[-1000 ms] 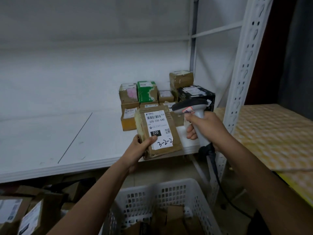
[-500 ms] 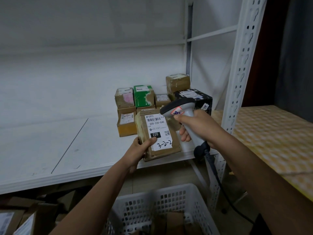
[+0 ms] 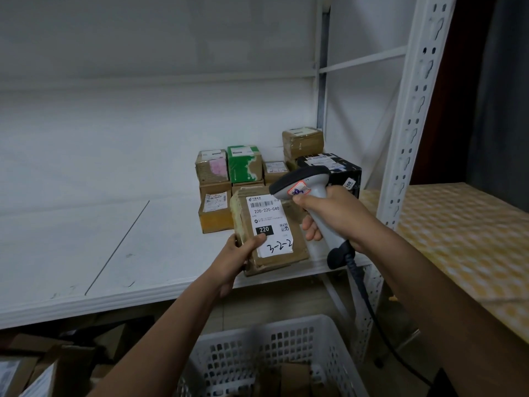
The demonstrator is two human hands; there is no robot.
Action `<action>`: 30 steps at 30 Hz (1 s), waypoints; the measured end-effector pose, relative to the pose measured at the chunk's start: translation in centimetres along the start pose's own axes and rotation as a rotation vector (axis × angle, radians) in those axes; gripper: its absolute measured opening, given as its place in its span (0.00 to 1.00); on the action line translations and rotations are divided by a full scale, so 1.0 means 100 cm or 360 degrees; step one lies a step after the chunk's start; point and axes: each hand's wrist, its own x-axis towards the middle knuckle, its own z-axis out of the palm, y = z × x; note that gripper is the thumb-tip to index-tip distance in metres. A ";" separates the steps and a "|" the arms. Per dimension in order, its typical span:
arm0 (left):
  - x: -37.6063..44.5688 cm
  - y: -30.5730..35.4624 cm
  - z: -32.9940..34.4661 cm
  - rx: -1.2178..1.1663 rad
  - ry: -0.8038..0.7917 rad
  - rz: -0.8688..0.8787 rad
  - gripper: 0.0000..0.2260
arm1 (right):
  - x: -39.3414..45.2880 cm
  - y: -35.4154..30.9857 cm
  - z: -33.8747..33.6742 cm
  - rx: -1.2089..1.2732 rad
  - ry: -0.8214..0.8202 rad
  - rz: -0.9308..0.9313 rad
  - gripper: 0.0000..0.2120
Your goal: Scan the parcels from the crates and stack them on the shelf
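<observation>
Parcel [image 3: 267, 233] sits mid-frame, label up, gripped at its lower left corner by the left hand [image 3: 239, 257], thumb on the label. Right hand [image 3: 333, 214] is clenched round the scanner [image 3: 307, 193], whose head hangs over the parcel's upper right corner, perhaps touching. Behind, stacked boxes [image 3: 244, 164] sit on the shelf [image 3: 86, 239]. A crate [image 3: 274, 342] stands at bottom centre.
</observation>
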 end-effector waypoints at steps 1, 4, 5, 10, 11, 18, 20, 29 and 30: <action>-0.003 0.000 -0.001 -0.0072 -0.0002 -0.0035 0.29 | 0.002 0.002 0.001 0.0020 0.0006 0.0013 0.13; -0.012 0.002 -0.012 -0.0504 0.0096 -0.0210 0.23 | 0.007 0.011 0.001 0.0059 0.0043 0.0064 0.15; -0.014 0.002 -0.017 -0.0665 0.0136 -0.0254 0.21 | 0.009 0.014 0.001 0.0061 0.0061 0.0083 0.15; -0.027 -0.002 -0.057 -0.0868 0.0295 -0.0298 0.24 | 0.021 0.029 0.017 0.0084 0.0085 0.0160 0.15; -0.031 -0.003 -0.068 -0.0864 0.0336 -0.0283 0.24 | 0.023 0.030 0.024 0.0076 0.0062 0.0168 0.14; -0.023 0.022 -0.153 -0.0554 0.0892 -0.0132 0.12 | 0.052 0.032 0.086 0.0007 -0.0160 0.0239 0.13; -0.006 0.027 -0.175 -0.0350 0.0979 -0.0061 0.15 | 0.060 0.032 0.101 -0.0005 -0.0199 0.0253 0.14; 0.030 -0.011 -0.221 0.1053 0.0628 0.0253 0.34 | 0.091 0.050 0.156 -0.0084 -0.0337 0.0346 0.16; 0.033 -0.011 -0.223 0.1154 0.0673 0.0309 0.33 | 0.093 0.053 0.162 -0.0100 -0.0349 0.0357 0.17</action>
